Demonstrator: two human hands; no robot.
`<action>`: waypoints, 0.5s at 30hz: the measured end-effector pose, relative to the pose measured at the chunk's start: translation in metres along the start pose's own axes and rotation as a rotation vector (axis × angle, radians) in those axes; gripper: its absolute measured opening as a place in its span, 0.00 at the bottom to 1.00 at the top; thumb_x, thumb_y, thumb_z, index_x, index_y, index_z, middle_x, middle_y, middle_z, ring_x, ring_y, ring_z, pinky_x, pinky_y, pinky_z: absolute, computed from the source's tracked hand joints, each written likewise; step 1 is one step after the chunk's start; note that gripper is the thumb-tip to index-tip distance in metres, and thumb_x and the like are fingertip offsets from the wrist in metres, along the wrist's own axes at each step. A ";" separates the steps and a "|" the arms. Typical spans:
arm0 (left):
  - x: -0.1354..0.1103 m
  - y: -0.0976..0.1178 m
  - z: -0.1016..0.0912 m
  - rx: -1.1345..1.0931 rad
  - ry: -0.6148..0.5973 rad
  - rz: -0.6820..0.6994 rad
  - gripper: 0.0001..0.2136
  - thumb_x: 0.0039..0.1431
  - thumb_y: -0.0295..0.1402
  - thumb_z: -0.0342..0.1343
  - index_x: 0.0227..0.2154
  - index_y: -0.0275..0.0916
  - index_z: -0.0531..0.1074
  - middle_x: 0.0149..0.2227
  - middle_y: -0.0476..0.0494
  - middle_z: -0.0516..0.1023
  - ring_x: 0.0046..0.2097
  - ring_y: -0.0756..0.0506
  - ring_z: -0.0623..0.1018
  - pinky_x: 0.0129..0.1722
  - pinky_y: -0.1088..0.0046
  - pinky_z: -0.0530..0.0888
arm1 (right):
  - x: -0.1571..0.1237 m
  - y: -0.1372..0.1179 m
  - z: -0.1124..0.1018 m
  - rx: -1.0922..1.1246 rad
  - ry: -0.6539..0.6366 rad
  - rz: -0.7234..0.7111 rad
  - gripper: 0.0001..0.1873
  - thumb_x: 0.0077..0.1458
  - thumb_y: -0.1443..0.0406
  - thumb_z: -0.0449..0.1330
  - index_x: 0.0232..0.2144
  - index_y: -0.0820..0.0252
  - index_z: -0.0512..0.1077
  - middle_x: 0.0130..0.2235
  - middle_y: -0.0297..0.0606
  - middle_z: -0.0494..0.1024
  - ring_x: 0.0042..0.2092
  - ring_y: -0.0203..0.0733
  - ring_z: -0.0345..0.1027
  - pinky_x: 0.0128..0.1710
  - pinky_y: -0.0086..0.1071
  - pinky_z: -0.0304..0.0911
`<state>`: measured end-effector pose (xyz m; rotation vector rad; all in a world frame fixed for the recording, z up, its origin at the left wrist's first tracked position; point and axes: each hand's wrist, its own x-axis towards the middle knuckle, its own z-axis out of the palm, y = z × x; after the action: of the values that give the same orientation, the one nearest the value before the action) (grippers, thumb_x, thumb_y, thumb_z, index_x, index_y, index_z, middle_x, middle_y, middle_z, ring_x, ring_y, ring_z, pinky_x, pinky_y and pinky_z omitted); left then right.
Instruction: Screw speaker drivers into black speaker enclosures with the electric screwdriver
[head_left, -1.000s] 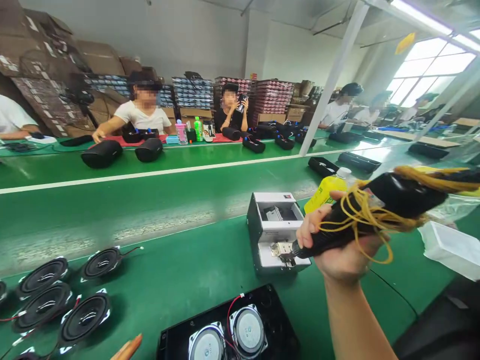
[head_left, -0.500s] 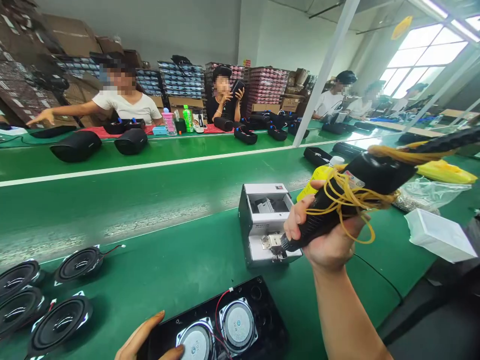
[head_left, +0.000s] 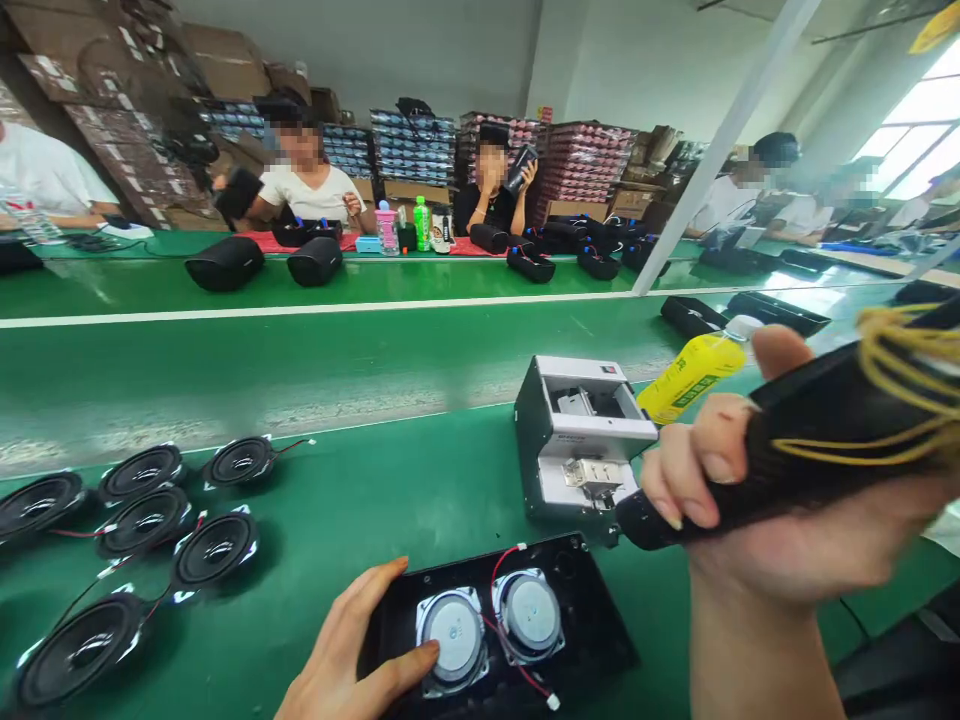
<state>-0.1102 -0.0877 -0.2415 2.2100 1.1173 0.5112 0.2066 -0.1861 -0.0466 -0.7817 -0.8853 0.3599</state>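
Observation:
My left hand [head_left: 360,650] grips the left end of a black speaker panel [head_left: 592,620], its thumb resting on the back of one speaker driver [head_left: 456,640]. A second driver [head_left: 531,615] sits beside it, and thin red wires with white plugs run over both. In my right hand [head_left: 720,490] is a black electric screwdriver [head_left: 810,430] wrapped with yellow rubber bands. Its tip points left and down, in front of the screw feeder [head_left: 585,430] and above the panel's far right corner. Whether a screw sits on the bit is too small to tell.
Several loose speaker drivers [head_left: 217,550] lie at the left. A yellow bottle [head_left: 694,375] leans behind the screw feeder. Across the green bench, black speaker housings [head_left: 225,263] stand before seated co-workers [head_left: 307,190]. A white post [head_left: 720,150] rises at the right.
The view has swung left. My right hand has drawn the screwdriver away from the feeder's front, closer to the camera. My left hand keeps its hold on the panel.

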 end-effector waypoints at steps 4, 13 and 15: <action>0.001 0.026 -0.010 -0.046 -0.048 0.430 0.27 0.60 0.40 0.71 0.61 0.57 0.73 0.77 0.40 0.58 0.74 0.26 0.65 0.63 0.40 0.76 | -0.002 -0.007 0.032 0.108 -0.015 0.059 0.28 0.58 0.50 0.76 0.56 0.48 0.76 0.24 0.23 0.70 0.14 0.33 0.54 0.09 0.28 0.58; 0.001 0.039 -0.030 0.034 -0.103 0.584 0.30 0.57 0.33 0.71 0.62 0.52 0.73 0.80 0.38 0.46 0.76 0.27 0.58 0.66 0.37 0.74 | -0.028 0.044 0.110 0.270 -0.184 0.192 0.28 0.65 0.38 0.64 0.54 0.49 0.77 0.26 0.27 0.73 0.16 0.35 0.60 0.12 0.27 0.61; 0.001 0.044 -0.033 0.050 -0.125 0.542 0.30 0.56 0.33 0.72 0.62 0.54 0.73 0.79 0.39 0.48 0.76 0.28 0.60 0.66 0.38 0.74 | -0.035 0.059 0.117 0.271 -0.211 0.193 0.32 0.64 0.35 0.62 0.55 0.49 0.77 0.26 0.28 0.73 0.15 0.35 0.59 0.11 0.28 0.59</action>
<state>-0.1028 -0.0965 -0.1873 2.5480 0.4598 0.5579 0.0936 -0.1131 -0.0645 -0.5850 -0.9354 0.7279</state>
